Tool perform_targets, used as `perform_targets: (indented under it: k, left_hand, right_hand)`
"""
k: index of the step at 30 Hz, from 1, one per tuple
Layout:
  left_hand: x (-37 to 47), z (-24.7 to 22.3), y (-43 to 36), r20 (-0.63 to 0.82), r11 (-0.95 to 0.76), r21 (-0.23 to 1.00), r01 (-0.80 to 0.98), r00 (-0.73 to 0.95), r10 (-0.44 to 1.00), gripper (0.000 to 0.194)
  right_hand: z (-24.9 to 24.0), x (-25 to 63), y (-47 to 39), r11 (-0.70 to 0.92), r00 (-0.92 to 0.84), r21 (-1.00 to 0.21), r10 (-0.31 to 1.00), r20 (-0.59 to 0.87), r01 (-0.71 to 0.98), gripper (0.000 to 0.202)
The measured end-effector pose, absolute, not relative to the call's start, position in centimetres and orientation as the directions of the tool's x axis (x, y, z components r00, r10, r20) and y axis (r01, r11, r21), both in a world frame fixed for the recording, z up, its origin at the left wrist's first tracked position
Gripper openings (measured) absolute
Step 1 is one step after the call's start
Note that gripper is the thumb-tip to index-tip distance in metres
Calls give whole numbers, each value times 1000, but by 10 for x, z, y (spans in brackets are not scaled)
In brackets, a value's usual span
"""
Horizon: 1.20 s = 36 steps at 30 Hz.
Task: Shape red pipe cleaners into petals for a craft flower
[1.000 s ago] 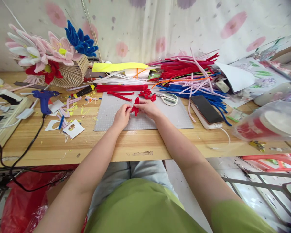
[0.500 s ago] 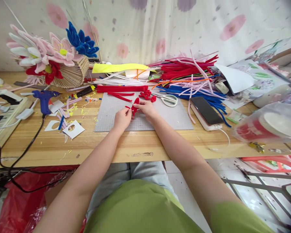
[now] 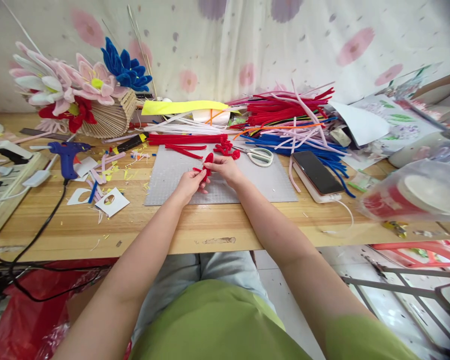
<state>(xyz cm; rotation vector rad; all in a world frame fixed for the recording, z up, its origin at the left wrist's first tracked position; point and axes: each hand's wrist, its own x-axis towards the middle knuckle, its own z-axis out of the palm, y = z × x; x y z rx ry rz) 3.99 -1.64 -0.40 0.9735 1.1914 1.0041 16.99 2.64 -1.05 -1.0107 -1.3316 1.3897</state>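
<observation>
Between my two hands is a bent red pipe cleaner (image 3: 209, 161), held over the grey cutting mat (image 3: 165, 185). My left hand (image 3: 190, 184) pinches its lower part, with a short end poking out to the left. My right hand (image 3: 225, 169) grips the upper, looped part between thumb and fingers. Just behind my right hand lie curled red pipe-cleaner pieces (image 3: 223, 145). Straight red pipe cleaners (image 3: 187, 140) rest along the mat's back edge, with shorter red pieces (image 3: 185, 148) in front of them. Scissors (image 3: 260, 156) with pale handles lie right of my right hand.
A blue glue gun (image 3: 68, 157) and paper scraps (image 3: 112, 201) are at the left, below fuzzy flowers (image 3: 93, 80). Red and blue pipe-cleaner bundles (image 3: 285, 107) lie at the back right. A phone (image 3: 318, 171) and a bagged cup (image 3: 405, 197) stand further right.
My left hand has turned and its fingers have shifted on the red pipe cleaner, with lower fingers now showing beneath. My right hand stays nearly in place.
</observation>
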Motion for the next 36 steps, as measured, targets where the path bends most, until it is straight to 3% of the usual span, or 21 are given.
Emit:
perform_targets:
  k: [8,15,22,29,36]
  left_hand:
    - [40,-5,-16,-209,211,974,-83,37,977,30]
    - [41,-4,-17,-256,256,960,-113,18,967,15]
    - [42,-4,-17,-272,269,947,-176,9,962,19]
    - [41,-4,-16,-279,275,933,-234,17,960,15]
    - [32,1,-15,-359,394,899,-189,193,913,11]
  right_hand:
    - [-5,175,26,-65,-243,-995,969,-44,-79,35]
    - [-4,186,26,-116,-306,-985,949,-74,-124,38]
    - [-7,177,24,-40,-314,-991,949,2,-127,36]
    - [-8,180,25,-51,-375,-998,927,-32,-42,34]
    - [-7,182,24,71,-358,-997,931,73,-20,27]
